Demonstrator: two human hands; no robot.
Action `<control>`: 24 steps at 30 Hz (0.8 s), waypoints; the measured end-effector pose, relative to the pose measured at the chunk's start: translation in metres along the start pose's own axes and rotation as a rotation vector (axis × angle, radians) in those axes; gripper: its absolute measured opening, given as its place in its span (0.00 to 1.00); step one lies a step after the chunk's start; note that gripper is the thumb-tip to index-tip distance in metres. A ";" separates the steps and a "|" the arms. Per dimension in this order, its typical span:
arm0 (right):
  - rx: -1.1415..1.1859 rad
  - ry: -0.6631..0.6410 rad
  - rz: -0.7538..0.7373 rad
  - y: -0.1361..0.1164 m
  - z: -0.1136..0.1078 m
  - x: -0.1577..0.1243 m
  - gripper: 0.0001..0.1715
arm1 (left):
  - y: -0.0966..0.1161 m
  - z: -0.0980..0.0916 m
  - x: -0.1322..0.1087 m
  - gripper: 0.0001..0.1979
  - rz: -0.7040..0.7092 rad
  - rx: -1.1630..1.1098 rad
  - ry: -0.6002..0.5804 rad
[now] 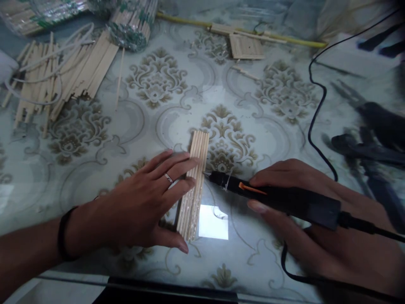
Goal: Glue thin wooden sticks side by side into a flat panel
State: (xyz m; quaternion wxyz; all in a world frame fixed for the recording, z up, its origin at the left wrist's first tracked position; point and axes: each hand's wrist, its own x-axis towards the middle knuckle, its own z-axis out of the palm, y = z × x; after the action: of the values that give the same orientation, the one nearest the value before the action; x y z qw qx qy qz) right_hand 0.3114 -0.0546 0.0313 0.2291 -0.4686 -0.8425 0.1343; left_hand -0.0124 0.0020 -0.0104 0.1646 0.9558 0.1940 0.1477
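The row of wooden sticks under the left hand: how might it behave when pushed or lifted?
The row of sticks is probably light, being thin wood. Shiny streaks suggest glue, so it may lift as one fairly stiff strip. On the reflective tabletop, it might slide easily.

A table (133, 126) with a glossy, flower-patterned top fills most of the frame, a flat row of wooden sticks (199, 145) lying slantwise at its centre. Loose sticks (103, 63) and clear plastic packs (133, 29) lie at the upper left. A yellow rod (303, 42) and a small wooden square (247, 47) lie toward the upper right, and dark-handled tools (382, 122) along the right edge.
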 end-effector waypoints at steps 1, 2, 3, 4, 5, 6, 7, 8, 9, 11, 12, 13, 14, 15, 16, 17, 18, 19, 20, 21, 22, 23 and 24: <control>-0.020 0.014 -0.015 0.001 0.001 -0.001 0.05 | 0.000 0.000 0.000 0.47 0.000 -0.003 0.001; -0.037 0.030 -0.029 0.003 0.002 -0.002 0.06 | 0.000 0.000 -0.001 0.46 0.000 -0.007 0.001; -0.051 0.031 -0.035 0.004 0.002 -0.004 0.07 | -0.001 0.000 -0.001 0.46 -0.001 -0.010 0.001; -0.058 0.026 -0.038 0.006 0.001 -0.007 0.09 | -0.001 0.000 -0.001 0.46 -0.001 -0.015 0.001; -0.064 0.012 -0.035 0.007 0.000 -0.009 0.12 | -0.001 0.000 -0.001 0.45 -0.002 -0.021 0.000; -0.069 -0.020 -0.031 0.008 -0.002 -0.011 0.15 | 0.000 -0.001 -0.001 0.45 -0.004 -0.029 -0.002; -0.069 -0.046 -0.026 0.009 -0.003 -0.013 0.18 | 0.000 -0.001 -0.001 0.45 -0.008 -0.033 -0.007; -0.066 -0.070 -0.019 0.009 -0.005 -0.014 0.20 | 0.000 -0.002 0.000 0.46 -0.009 -0.034 -0.012; -0.057 -0.082 -0.015 0.009 -0.006 -0.015 0.21 | 0.000 -0.002 0.000 0.46 -0.009 -0.031 -0.015; -0.024 -0.082 -0.019 0.007 -0.008 -0.015 0.20 | 0.000 -0.002 0.000 0.46 -0.009 -0.022 -0.019; -0.004 -0.084 -0.025 0.006 -0.008 -0.014 0.20 | 0.000 -0.002 0.000 0.46 -0.008 -0.019 -0.019; 0.015 -0.086 -0.035 0.005 -0.008 -0.014 0.20 | 0.000 -0.002 0.000 0.46 -0.007 -0.016 -0.021; 0.030 -0.085 -0.044 0.004 -0.008 -0.013 0.20 | 0.000 -0.002 0.000 0.46 -0.008 -0.014 -0.024; 0.041 -0.082 -0.047 0.003 -0.008 -0.013 0.20 | 0.000 -0.002 0.000 0.46 -0.009 -0.011 -0.028; 0.046 -0.079 -0.043 0.002 -0.007 -0.014 0.20 | -0.001 -0.002 0.000 0.46 -0.009 -0.007 -0.030; 0.047 -0.075 -0.035 0.002 -0.006 -0.014 0.20 | -0.001 -0.002 0.000 0.46 -0.011 -0.002 -0.032; 0.046 -0.070 -0.028 0.001 -0.005 -0.015 0.19 | -0.001 -0.002 0.000 0.47 -0.012 0.003 -0.032; 0.044 -0.064 -0.022 0.001 -0.005 -0.016 0.19 | -0.001 -0.002 0.000 0.47 -0.012 0.007 -0.031; 0.046 -0.056 -0.017 0.000 -0.004 -0.016 0.18 | 0.000 -0.002 0.000 0.47 -0.010 0.008 -0.028; 0.050 -0.048 -0.015 0.000 -0.003 -0.017 0.18 | 0.000 -0.002 0.000 0.47 -0.009 0.006 -0.026; 0.053 -0.040 -0.014 -0.001 -0.003 -0.017 0.18 | 0.000 -0.002 0.000 0.48 -0.008 0.001 -0.023; 0.054 -0.034 -0.012 -0.001 -0.002 -0.016 0.18 | 0.000 -0.001 0.000 0.47 -0.008 -0.005 -0.017; 0.050 -0.030 -0.009 -0.001 -0.002 -0.016 0.18 | 0.001 -0.001 0.000 0.47 -0.011 -0.008 -0.014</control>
State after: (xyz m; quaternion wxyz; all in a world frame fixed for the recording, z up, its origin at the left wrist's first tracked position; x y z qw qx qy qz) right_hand 0.3188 -0.0687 0.0294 0.2288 -0.4568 -0.8444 0.1612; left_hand -0.0128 0.0016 -0.0095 0.1709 0.9550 0.1975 0.1407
